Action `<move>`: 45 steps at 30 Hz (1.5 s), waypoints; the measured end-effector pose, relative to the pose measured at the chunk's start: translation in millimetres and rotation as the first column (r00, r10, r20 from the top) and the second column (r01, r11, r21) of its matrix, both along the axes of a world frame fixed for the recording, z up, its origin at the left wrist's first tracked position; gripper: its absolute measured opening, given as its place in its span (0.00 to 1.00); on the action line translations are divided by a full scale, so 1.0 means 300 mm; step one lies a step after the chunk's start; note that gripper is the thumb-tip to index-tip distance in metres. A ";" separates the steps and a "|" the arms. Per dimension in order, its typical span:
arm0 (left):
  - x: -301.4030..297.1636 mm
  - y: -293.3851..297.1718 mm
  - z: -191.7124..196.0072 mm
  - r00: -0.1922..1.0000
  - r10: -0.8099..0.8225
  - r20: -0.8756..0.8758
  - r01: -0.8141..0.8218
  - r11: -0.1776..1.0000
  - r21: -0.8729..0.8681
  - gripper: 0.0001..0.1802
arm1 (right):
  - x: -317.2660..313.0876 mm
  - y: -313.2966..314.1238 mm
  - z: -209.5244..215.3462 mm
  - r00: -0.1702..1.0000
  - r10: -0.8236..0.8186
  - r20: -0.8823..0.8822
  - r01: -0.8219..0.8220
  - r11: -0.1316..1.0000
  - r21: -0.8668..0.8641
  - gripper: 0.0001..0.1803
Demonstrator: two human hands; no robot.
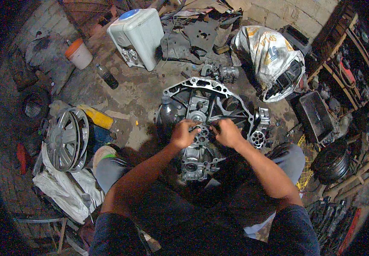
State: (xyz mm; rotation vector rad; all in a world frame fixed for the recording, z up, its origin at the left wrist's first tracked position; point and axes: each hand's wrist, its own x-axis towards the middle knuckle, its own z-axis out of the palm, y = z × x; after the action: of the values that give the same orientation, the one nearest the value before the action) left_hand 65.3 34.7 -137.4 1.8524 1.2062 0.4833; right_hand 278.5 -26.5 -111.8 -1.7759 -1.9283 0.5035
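My left hand (184, 133) and my right hand (227, 132) meet in the middle, over a large open metal gearbox housing (240, 100). Between them is a round metal part with several holes (202, 137). The fingers of both hands are bent and pinched at its upper edge, and they hide some of it. Closer to my body lies a squarish metal casting (195, 167) with a bore. A dark clear bottle (167, 112) stands at the housing's left side. Just right of the housing rests another round metal piece with holes (258, 139).
Wheel covers (64, 138) and a yellow container (95, 116) lie left. A white box-shaped container (138, 36), a bucket (79, 54) and a bottle (106, 76) stand farther back. A white sack (266, 55), a dark tray (315, 117) and a yellow crate (306, 164) are on the right.
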 end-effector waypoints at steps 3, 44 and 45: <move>-0.018 0.003 -0.008 1.000 -0.001 -0.005 0.002 0.996 0.084 0.22 | -0.040 0.000 0.062 0.999 -0.005 0.036 0.012 0.980 -0.199 0.19; -0.019 0.013 0.003 0.994 -0.057 -0.090 0.078 0.967 0.241 0.17 | -0.121 -0.011 0.145 0.951 0.035 0.306 -0.004 0.995 -0.103 0.15; -0.008 0.010 0.002 0.997 -0.060 -0.053 0.071 0.963 0.258 0.17 | -0.111 -0.016 0.144 0.952 0.019 0.305 0.007 0.996 -0.086 0.15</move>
State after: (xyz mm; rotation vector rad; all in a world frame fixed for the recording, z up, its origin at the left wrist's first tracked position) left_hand 62.9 37.7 -136.7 2.1285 1.1501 0.5894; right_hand 245.1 -31.5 -68.7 -2.0011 -2.1462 0.3322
